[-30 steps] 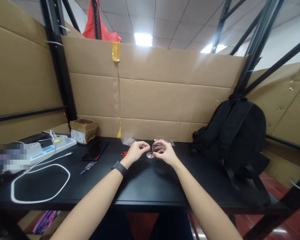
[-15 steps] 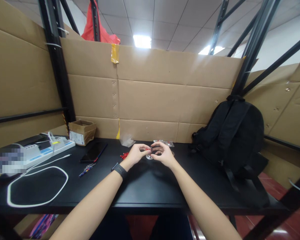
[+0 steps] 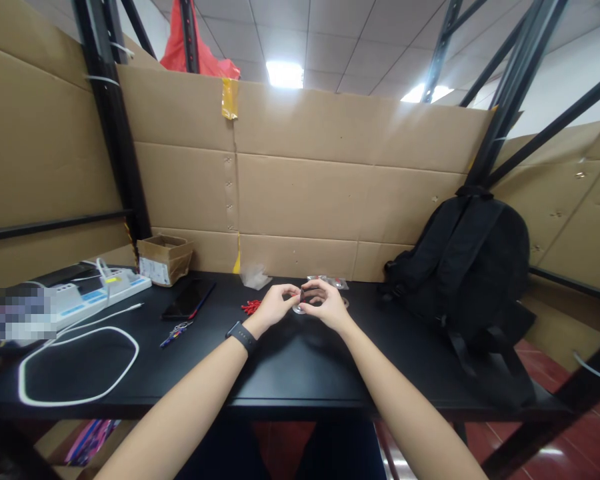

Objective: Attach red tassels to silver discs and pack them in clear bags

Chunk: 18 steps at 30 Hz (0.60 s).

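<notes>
Over the middle of the black table, my left hand [image 3: 277, 305] and my right hand [image 3: 326, 307] meet fingertip to fingertip. Both hands are closed in a pinch around something small, mostly hidden by the fingers. A shiny, clear round piece [image 3: 298, 309] shows just below the fingertips, and I cannot tell which hand supports it. Left of my left hand lies a small heap of thin red pieces [image 3: 251, 307]. Behind my hands, a clear plastic packet [image 3: 334, 283] with small things in it lies on the table. A dark watch [image 3: 241, 335] is on my left wrist.
A black phone [image 3: 189, 299], a bunch of keys [image 3: 175, 334], a white power strip [image 3: 105, 293] and a looped white cable [image 3: 80, 403] lie at left. An open cardboard box [image 3: 166, 259] and crumpled clear plastic [image 3: 255, 277] stand behind. A black backpack [image 3: 480, 267] fills the right.
My hands stay together with their fingertips at the small piece, the fingers shifting only slightly. The whole view has moved a little, with the table appearing slightly higher.
</notes>
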### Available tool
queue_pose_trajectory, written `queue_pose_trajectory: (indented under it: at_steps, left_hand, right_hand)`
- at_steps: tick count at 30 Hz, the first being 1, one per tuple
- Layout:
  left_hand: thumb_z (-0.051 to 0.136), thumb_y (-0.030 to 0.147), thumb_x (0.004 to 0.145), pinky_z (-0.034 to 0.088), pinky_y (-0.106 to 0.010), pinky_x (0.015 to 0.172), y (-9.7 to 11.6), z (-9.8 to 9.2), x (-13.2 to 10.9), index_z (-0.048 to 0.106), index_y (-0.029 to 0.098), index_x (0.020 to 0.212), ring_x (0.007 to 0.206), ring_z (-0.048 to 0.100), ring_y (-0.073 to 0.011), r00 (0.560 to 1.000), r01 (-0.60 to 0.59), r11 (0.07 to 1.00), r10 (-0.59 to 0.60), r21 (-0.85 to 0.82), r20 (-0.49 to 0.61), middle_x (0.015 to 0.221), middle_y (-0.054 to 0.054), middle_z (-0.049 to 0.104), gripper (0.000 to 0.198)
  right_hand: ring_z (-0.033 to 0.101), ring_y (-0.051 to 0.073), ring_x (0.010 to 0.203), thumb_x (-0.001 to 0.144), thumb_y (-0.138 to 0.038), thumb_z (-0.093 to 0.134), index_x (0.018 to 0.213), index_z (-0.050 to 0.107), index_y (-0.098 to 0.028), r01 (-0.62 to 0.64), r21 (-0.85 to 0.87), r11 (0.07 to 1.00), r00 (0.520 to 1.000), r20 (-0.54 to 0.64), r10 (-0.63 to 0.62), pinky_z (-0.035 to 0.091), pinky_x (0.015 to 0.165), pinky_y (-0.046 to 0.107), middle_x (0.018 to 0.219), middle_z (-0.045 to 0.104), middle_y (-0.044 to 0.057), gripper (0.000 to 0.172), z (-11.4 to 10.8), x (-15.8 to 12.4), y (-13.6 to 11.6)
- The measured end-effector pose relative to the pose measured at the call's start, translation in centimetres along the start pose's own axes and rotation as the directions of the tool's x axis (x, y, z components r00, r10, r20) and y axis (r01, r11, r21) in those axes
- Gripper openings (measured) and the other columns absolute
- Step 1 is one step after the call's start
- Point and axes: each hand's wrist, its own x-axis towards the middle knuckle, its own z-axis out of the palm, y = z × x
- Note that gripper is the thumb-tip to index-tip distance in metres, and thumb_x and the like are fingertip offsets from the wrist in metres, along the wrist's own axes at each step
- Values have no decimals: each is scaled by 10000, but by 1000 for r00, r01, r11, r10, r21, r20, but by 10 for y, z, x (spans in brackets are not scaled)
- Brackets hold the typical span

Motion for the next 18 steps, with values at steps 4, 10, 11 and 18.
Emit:
queue_pose_trajectory:
  at_steps: [4,10,11,18]
  left_hand:
    - [656,258,798,511,-326,875,-2,1,0,717,133,862,876,678,-207,1000,-14,1000,14,-15,-19,904,-83,749,154]
    - [737,376,765,525,-353,885,4,1,1,734,129,889,903,690,-232,999,38,989,-41,-142,-18,947,-111,755,277]
    - [754,393,751,526,-356,885,5,1,1,732,128,891,908,690,-234,998,57,983,-61,-175,-18,953,-114,754,301]
    - [853,408,655,514,-341,858,3,1,-1,714,108,910,868,680,-205,978,206,874,-195,-441,72,938,-113,741,418]
  right_hand:
    - [723,233,944,649,-326,837,1050,637,-200,-8,-6,1000,1000,-28,8,571,709,290,1078,709,84,466,2,0,1]
    - [733,243,891,671,-363,839,871,679,-183,-33,44,998,998,-53,35,593,754,336,1079,727,101,313,-1,2,5]
    - [732,243,897,698,-375,820,859,687,-184,-27,46,999,999,-46,29,593,780,349,1079,728,100,283,-1,2,5]
    - [722,224,881,807,-412,721,927,709,-201,25,-11,1000,999,23,-24,588,806,369,1104,725,96,243,-4,1,-1]
